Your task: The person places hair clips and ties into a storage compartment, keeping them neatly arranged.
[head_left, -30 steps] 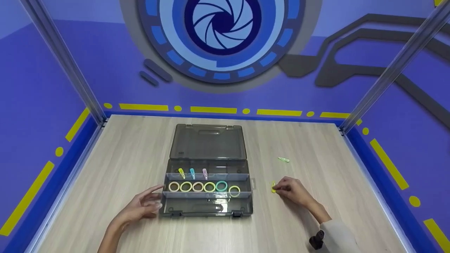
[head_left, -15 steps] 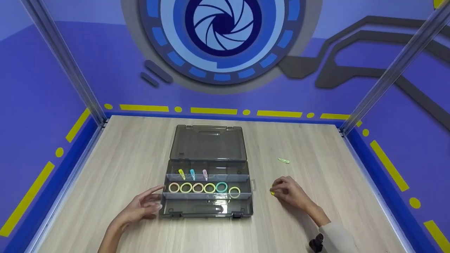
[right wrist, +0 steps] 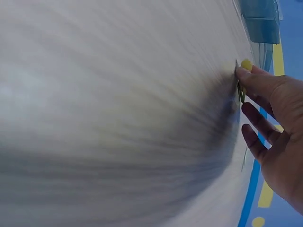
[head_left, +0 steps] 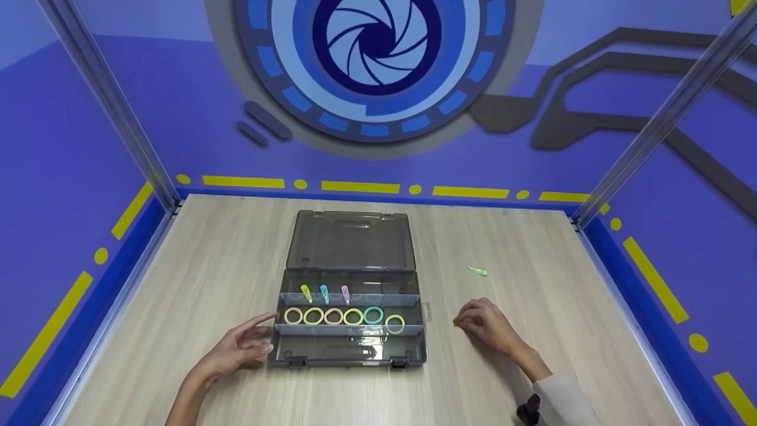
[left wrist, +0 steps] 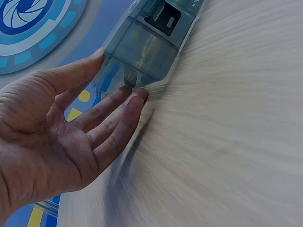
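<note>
On the table, a smoky clear storage box lies with its lid folded back. My left hand rests its fingertips against the box's left side, fingers relaxed; the left wrist view shows them at the corner. To the right of the box, my right hand pinches a yellow hair clip between thumb and fingers, close over the table. Most of that clip is hidden in the head view. Beyond this hand lies a pale green hair clip.
The box's back compartment holds a yellow clip, a blue clip and a pink clip. Several ring-shaped hair ties line the middle one, including a teal hair tie. Blue walls enclose the table.
The yellow hair clip has turned in my right fingers and now shows less in the head view. That hand has shifted slightly left. My left hand has stayed at the box.
</note>
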Tool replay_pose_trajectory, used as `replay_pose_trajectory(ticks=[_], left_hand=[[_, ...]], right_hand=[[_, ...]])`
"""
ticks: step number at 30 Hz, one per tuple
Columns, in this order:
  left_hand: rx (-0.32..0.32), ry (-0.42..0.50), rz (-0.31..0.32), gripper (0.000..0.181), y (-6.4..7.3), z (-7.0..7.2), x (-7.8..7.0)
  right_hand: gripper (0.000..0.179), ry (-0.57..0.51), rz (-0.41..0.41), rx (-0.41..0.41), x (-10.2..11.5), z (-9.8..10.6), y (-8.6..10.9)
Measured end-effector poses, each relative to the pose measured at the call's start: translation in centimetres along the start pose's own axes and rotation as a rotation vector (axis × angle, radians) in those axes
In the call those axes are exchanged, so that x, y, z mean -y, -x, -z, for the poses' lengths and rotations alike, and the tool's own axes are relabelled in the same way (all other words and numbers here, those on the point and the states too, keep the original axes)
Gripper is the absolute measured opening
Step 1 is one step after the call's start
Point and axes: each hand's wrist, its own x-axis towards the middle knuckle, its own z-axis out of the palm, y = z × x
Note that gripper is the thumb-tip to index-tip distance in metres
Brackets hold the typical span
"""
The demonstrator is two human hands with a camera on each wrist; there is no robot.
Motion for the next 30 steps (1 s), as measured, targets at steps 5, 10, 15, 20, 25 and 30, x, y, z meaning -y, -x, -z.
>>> replay_pose_trajectory(ticks=[5, 10, 15, 20, 25, 30], left_hand=[[-0.008, 0.007, 0.004, 0.077, 0.0, 0.0, 0.2], [-0.006, 0.007, 0.011, 0.079, 0.0, -0.1, 0.2], [-0.004, 0.006, 0.019, 0.079, -0.1, -0.1, 0.1], [-0.011, -0.001, 0.030, 0.079, 0.0, -0.2, 0.0], [-0.012, -0.005, 0.028, 0.079, -0.1, -0.3, 0.0], [-0.002, -0.008, 0.021, 0.076, 0.0, -0.1, 0.0]], right_hand=[[0.012, -0.018, -0.058, -0.050, 0.0, -0.2, 0.0], [0.011, -0.094, -0.239, -0.102, 0.3, 0.4, 0.0], [0.014, -0.156, -0.296, -0.110, 0.4, 1.1, -0.1], [0.021, -0.292, -0.382, -0.054, 0.7, 1.8, -0.3], [0.027, -0.423, -0.447, -0.011, 1.0, 2.3, -0.8], [0.030, -0.474, -0.451, 0.003, 1.6, 2.7, -1.6]])
